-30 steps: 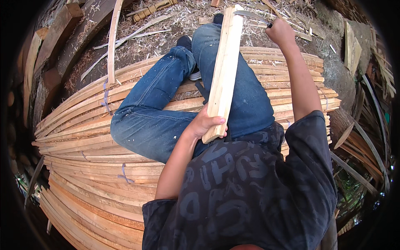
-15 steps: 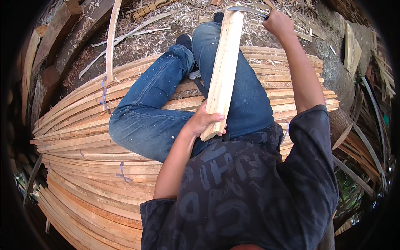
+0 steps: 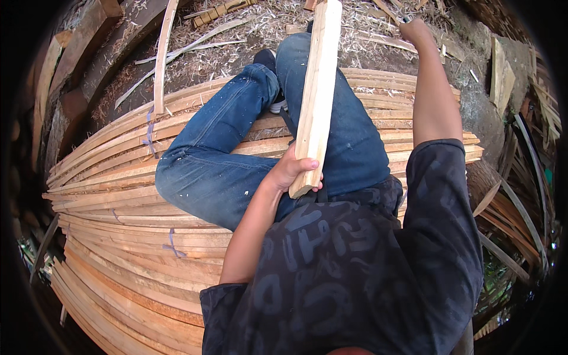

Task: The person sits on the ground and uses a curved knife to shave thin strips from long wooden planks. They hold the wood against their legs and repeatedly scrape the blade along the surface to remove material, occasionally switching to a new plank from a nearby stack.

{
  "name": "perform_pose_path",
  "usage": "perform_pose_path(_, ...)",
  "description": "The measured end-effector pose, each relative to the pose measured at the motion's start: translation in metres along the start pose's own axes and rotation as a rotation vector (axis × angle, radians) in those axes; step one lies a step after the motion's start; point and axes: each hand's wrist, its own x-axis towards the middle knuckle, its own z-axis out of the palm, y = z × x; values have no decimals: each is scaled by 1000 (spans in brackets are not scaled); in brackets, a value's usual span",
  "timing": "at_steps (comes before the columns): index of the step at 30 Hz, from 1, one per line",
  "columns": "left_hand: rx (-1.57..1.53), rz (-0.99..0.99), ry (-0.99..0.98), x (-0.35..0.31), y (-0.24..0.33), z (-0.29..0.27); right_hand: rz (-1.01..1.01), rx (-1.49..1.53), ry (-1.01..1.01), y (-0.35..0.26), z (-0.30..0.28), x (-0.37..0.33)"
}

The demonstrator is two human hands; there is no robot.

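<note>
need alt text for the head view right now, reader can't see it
Left hand grips the near end of a pale wooden plank along the jeans-clad right leg; right hand, away from the plank, clutches a mostly hidden tool. Wooden strips lie beneath.

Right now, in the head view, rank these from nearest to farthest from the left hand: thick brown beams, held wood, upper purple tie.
1. Held wood: gripped by the left hand.
2. Upper purple tie: on the slats, left.
3. Thick brown beams: far upper left.
</note>
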Motion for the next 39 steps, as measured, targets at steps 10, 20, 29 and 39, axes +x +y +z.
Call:
perform_pose_path(10,-192,22,-9,3,-19,-20,-760,30,-72,-111,-26,-273)
perform_pose_path(20,-13,28,24,-4,-5,-1,-264,-144,168,-61,-53,-130)
perform_pose_path(29,30,42,81,-3,0,10,-635,-148,16,-115,-18,-213)
perform_pose_path(39,53,115,88,5,-1,12,-845,-131,-38,-112,-42,-249)
